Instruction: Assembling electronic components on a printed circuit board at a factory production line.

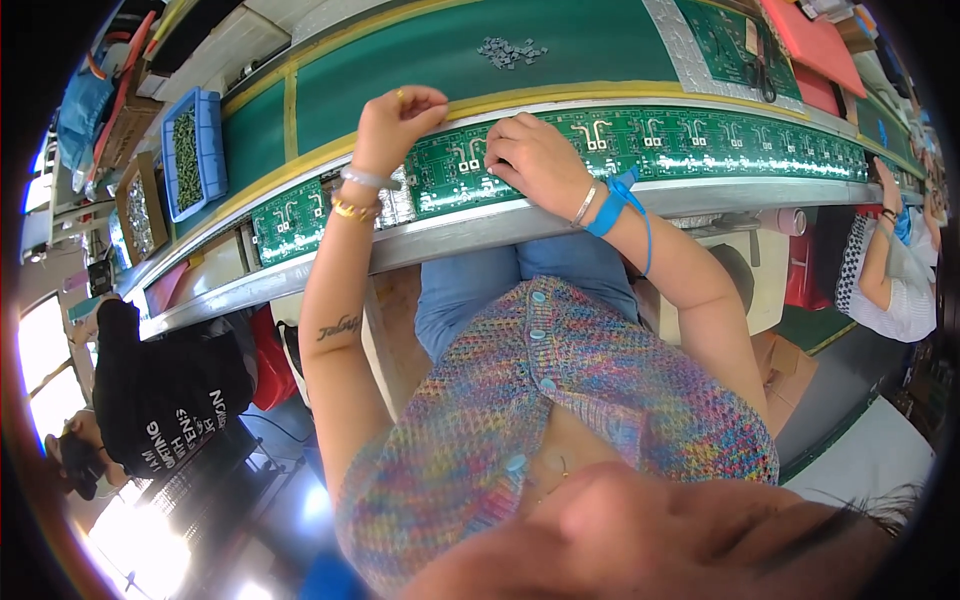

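A row of green circuit boards (690, 140) with white printed outlines runs across in front of me along a metal rail. My left hand (398, 128) is raised over the rail's far side, at the left end of a board (440, 185). Its thumb and fingertips come together; anything between them is too small to make out. Over the same board, my right hand (538, 160) bends its fingers inward, thumb close to the fingertips, and what they may hold is hidden. Beyond the boards, a loose pile of small grey parts (512, 53) lies on the green work surface (400, 75).
A blue bin (217, 150) of green components stands at the left, beside a cardboard box (155, 200) of silvery parts. The metal rail (690, 197) edges the line nearest me. A black-handled tool (765, 80) lies far right. People sit on both sides.
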Tool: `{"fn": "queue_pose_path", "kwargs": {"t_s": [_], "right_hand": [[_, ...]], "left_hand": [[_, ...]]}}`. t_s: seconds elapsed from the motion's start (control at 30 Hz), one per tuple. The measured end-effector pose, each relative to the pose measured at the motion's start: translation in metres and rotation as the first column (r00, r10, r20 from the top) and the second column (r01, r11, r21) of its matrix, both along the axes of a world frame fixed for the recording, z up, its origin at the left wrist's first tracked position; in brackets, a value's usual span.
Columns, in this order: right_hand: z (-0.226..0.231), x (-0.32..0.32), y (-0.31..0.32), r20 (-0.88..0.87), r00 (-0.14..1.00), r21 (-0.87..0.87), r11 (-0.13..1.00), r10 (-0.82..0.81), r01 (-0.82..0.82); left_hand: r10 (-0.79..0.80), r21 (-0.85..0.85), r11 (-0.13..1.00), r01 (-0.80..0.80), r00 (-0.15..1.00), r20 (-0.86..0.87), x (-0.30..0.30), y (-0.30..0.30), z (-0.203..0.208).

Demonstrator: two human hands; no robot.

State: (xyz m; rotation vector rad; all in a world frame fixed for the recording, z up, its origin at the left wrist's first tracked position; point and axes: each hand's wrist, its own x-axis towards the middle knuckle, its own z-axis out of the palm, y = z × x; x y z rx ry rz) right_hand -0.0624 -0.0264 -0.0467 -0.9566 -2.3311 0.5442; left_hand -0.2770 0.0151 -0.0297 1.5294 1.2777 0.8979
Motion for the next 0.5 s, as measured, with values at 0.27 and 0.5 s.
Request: {"fn": "queue_pose_path", "kwargs": {"t_s": [0.27,0.5], "right_hand": [[-0.002,-0.001,0.001,0.024,1.000,0.039,0.999,-0.001,0.000],[0.016,0.019,0.024,0.012,1.000,0.070,0.997,-0.018,0.017]], "left_hand": [[0.015,-0.225,0.974,0.023,0.986,0.167,-0.039,-0.033,-0.019],[0.005,-0.211,0.977,0.038,0.980,0.197,-0.040,-0.039,-0.028]]}}
